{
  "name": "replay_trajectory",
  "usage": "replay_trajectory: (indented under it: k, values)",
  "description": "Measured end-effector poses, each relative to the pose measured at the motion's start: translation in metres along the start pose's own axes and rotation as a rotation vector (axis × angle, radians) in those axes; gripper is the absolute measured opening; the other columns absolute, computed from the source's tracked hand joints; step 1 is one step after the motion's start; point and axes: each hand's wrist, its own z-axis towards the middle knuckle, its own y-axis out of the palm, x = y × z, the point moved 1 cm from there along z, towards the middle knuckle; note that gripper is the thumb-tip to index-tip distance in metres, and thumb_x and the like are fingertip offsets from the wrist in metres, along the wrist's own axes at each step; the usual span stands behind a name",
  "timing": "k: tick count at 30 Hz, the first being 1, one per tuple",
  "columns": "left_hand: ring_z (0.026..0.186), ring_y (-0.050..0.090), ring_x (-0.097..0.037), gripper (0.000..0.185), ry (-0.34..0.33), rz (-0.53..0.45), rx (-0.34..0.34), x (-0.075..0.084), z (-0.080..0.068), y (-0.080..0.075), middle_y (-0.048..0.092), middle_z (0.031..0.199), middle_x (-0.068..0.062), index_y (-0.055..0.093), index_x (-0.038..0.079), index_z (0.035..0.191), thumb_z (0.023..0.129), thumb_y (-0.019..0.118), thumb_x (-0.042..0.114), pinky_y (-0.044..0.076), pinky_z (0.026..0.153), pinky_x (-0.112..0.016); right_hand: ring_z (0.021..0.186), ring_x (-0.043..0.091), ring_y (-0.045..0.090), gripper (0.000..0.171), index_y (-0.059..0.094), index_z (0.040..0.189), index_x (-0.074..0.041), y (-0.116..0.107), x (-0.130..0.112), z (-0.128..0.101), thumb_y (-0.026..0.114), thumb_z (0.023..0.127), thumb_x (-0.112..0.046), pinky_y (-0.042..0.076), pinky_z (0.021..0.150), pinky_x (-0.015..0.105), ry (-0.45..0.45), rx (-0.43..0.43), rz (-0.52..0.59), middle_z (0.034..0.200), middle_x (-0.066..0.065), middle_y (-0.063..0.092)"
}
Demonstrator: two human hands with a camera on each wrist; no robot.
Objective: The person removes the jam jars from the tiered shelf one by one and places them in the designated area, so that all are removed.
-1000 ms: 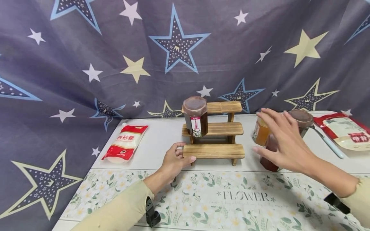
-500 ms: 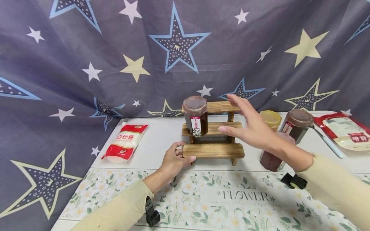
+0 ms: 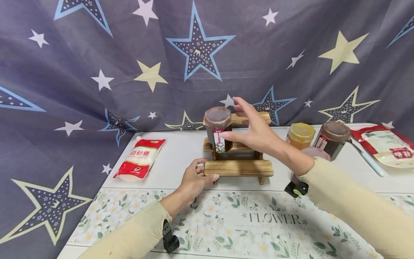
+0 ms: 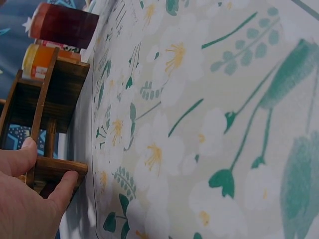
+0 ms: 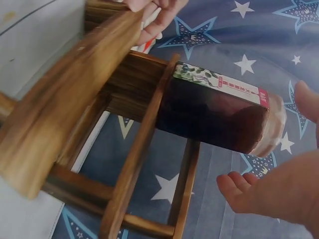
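Note:
A three-step wooden display stand [image 3: 239, 168] sits on the table. My left hand [image 3: 193, 182] grips the left end of its lowest step, thumb at the front edge; in the left wrist view the thumb and a finger [image 4: 64, 191] straddle the board. On the middle step's left end stands a dark, many-sided jar [image 3: 214, 130] with a brownish lid and a pink-and-white label. My right hand [image 3: 258, 133] is spread at the jar's right side, the thumb overlapping the label in the head view. From the right wrist, a gap shows between the jar [image 5: 214, 112] and the fingers [image 5: 234, 186].
Right of the stand are a yellow-lidded amber jar [image 3: 300, 136], a dark jar [image 3: 333, 138] and another jar [image 3: 317, 153] partly behind my right forearm. Farther right lie a blue-handled utensil [image 3: 368, 162] and a red-and-white bag [image 3: 386, 145]. A sugar bag [image 3: 140, 160] lies left.
My right hand has moved left from above the jars at the right to beside the jar on the stand. The left hand has stayed on the lowest step.

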Motion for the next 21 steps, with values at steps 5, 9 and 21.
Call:
replay_trajectory:
  k: [5, 9, 21]
  values:
    - [0.087, 0.062, -0.018, 0.068, 0.003, -0.012, 0.0, 0.001, 0.0, 0.0, 0.061, 0.115, -0.016, 0.042, 0.007, 0.138, 0.08, 0.078, 0.007, 0.055, 0.077, -0.035, 0.129, 0.027, 0.043, 0.097, 0.021, 0.153, -0.017, 0.005, -0.005, 0.013, 0.082, 0.078, -0.022, 0.036, 0.106, 0.045, -0.02, 0.006, 0.045, 0.143, 0.015, 0.039]
    - [0.088, 0.062, -0.019, 0.068, 0.003, -0.01, 0.0, 0.002, -0.001, 0.0, 0.061, 0.116, -0.016, 0.042, 0.007, 0.137, 0.081, 0.078, 0.008, 0.055, 0.079, -0.036, 0.124, 0.026, 0.046, 0.097, 0.021, 0.152, -0.013, 0.01, -0.008, 0.021, 0.083, 0.077, -0.019, 0.041, 0.102, 0.041, -0.014, -0.021, 0.069, 0.14, 0.015, 0.041]
    - [0.088, 0.062, -0.018, 0.07, -0.01, 0.011, -0.002, 0.004, -0.001, 0.001, 0.061, 0.117, -0.014, 0.04, 0.008, 0.14, 0.081, 0.078, 0.01, 0.054, 0.079, -0.037, 0.116, 0.024, 0.049, 0.079, 0.036, 0.143, -0.009, 0.02, 0.001, 0.03, 0.08, 0.08, -0.026, 0.044, 0.096, 0.04, -0.009, -0.102, -0.022, 0.134, 0.011, 0.045]
